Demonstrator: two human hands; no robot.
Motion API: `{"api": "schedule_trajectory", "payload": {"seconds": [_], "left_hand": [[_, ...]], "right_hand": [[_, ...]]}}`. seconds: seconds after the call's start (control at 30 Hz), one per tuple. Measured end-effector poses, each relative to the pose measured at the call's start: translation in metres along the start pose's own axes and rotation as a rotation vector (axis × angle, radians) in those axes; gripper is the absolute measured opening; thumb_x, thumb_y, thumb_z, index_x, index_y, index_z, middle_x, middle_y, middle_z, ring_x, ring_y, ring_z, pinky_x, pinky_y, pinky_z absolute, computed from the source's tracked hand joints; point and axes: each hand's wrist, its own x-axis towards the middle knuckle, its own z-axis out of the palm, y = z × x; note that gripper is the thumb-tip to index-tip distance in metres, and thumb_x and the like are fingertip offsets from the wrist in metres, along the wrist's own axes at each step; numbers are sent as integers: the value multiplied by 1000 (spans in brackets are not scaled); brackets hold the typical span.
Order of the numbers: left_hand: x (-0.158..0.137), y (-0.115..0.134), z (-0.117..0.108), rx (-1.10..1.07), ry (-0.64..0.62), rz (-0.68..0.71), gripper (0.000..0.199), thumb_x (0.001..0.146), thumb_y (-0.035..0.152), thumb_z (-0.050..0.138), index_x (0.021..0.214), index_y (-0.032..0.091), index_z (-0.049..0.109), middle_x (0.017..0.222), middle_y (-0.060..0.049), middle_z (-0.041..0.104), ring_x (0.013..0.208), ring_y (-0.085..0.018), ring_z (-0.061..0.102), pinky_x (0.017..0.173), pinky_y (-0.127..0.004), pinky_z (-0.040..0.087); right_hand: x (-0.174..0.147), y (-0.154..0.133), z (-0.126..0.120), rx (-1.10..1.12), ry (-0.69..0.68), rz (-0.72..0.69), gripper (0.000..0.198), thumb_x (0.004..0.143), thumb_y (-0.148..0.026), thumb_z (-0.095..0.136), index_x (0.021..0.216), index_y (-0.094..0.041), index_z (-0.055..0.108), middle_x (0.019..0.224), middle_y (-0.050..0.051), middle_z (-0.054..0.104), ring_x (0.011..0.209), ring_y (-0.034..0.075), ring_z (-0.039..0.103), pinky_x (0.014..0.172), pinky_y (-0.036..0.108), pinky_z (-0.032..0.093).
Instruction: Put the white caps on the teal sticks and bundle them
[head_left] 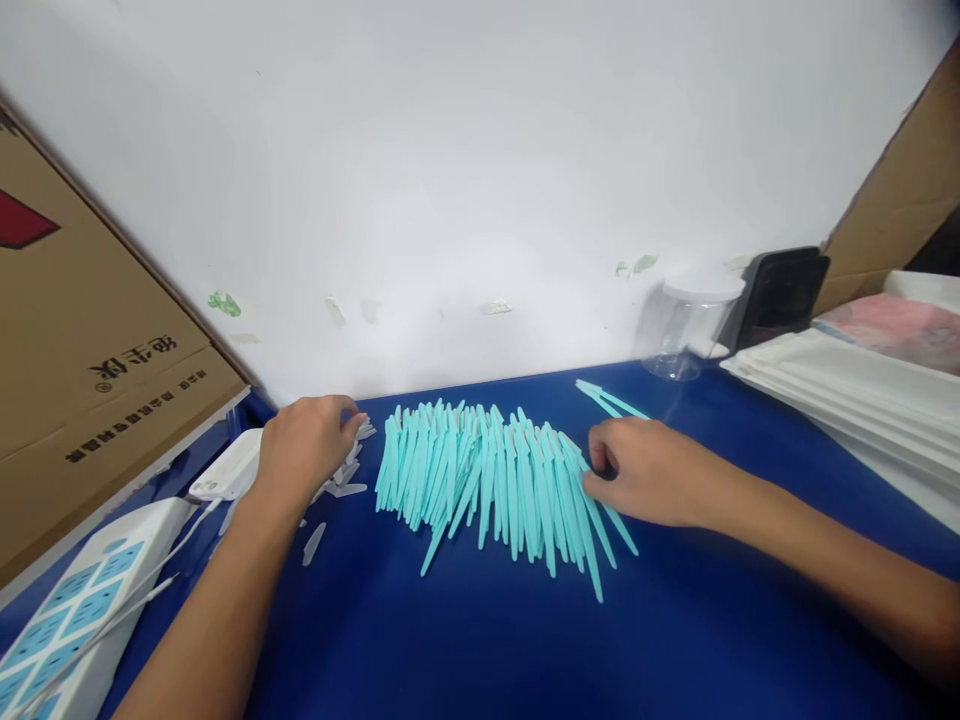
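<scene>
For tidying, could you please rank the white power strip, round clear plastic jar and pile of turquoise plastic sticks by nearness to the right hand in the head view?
1. Turquoise sticks pile, immediately left.
2. Jar, back right.
3. Power strip, far left.

Plenty of open blue table [450, 650] across the bottom centre of the frame, but straight above it the heap of turquoise sticks [491, 480] fills the middle, left hand [304, 450] and right hand [645, 470] flanking it! Over on the left, power strip [94, 600] and cardboard box [90, 350] crowd in; white wall [480, 200] closes the top, stacked trays [862, 390] the right.
</scene>
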Motion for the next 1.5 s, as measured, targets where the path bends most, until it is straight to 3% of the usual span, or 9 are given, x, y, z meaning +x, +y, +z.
{"api": "schedule_trajectory", "payload": {"seconds": [0.33,0.57,0.73,0.97,1.13,1.3,1.4,1.5], "left_hand": [[4,-10,4,-29,-87,13,30,88,41,53,98,24,75,95,-13,75,84,-32,68,62,-34,42],[6,-29,4,-348,-394,197,15,71,36,65,75,26,75,83,-5,73,78,-26,68,63,-30,44],[4,-33,5,-420,-506,199,27,58,46,77,75,26,77,79,-4,70,68,-24,64,56,-29,42],[3,-30,18,-499,-647,199,29,62,51,73,71,24,73,70,-5,70,65,-24,62,55,-29,40],[3,-25,12,-518,-543,260,30,76,51,66,79,22,70,78,-6,72,72,-24,64,61,-30,44],[5,-5,0,-687,-155,267,35,88,52,60,100,22,71,85,-5,71,77,-21,64,69,-31,48],[3,15,-2,-927,41,227,37,88,51,64,105,20,72,88,-7,73,82,-22,66,75,-33,51],[-3,38,0,-1271,45,190,37,83,49,74,101,16,70,88,-9,75,78,-21,69,74,-33,55]], "right_hand": [[1,0,4,3,-11,31,17,80,-36,60,73,-21,61,73,5,66,65,20,60,53,31,33],[4,6,8,34,43,19,21,82,-34,63,67,-20,62,63,4,61,59,21,59,53,30,33],[6,9,9,33,78,22,25,83,-34,63,63,-20,59,59,4,58,55,19,57,51,29,30],[7,7,8,-32,37,27,22,84,-27,57,63,-20,55,63,5,61,57,20,58,51,30,28],[9,10,10,-70,71,42,18,85,-28,54,69,-20,56,68,6,64,61,21,59,52,29,29],[11,11,7,-74,139,79,19,92,-36,48,84,-20,57,74,6,68,63,23,62,53,30,29],[11,9,5,-35,222,81,20,99,-35,41,97,-20,53,73,6,67,63,23,62,53,29,29],[10,6,4,73,336,7,21,104,-33,34,106,-19,49,71,3,65,60,20,60,54,28,30]]}}
